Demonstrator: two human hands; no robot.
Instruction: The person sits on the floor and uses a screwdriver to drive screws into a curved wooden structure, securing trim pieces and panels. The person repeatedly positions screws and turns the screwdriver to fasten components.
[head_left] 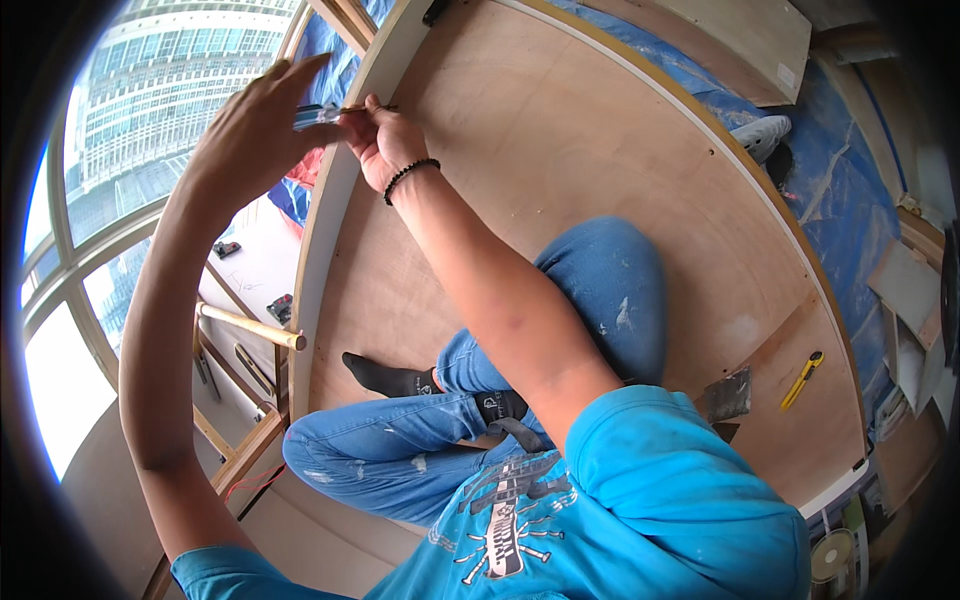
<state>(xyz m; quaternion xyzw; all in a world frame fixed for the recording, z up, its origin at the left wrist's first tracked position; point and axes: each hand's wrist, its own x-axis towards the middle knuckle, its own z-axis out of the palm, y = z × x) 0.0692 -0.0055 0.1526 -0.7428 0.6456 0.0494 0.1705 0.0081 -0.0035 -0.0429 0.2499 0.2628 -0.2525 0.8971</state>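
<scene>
"What were the hands doing?"

"The left hand (252,132) was spread wide, its fingers lifted away and its thumb alongside a slim tool (314,117). I couldn't tell whether that thumb touched it. The right hand (392,145) was mostly curled, thumb and forefinger closed on the tool's thin part."

"And where was the tool?"

"Between the two hands, above the pale rim (322,215) of the curved wooden floor (480,170). One end looked clear and bluish; a thin dark tip seemed to poke past the right fingers. Its exact kind was too small to tell."

"How would it have handled?"

"Light and stiff, I'd judge, perhaps slippery at the clear end. That thicker end looked the best place to grip, with the fingertips only steadying the thin part."

"What could you count around it?"

"One slim tool, one dark bracelet (410,180) on the right wrist, and two dark socks, one (385,377) stretched toward the rim. Left of the rim were one round wooden pole (250,325) and two small dark gadgets, one (280,308) near the pole. Farther right lay one yellow knife (802,381) and one dark flat scraper (727,395). Beyond the far rim was one grey shoe (760,138), by the blue sheet (850,225)."
</scene>
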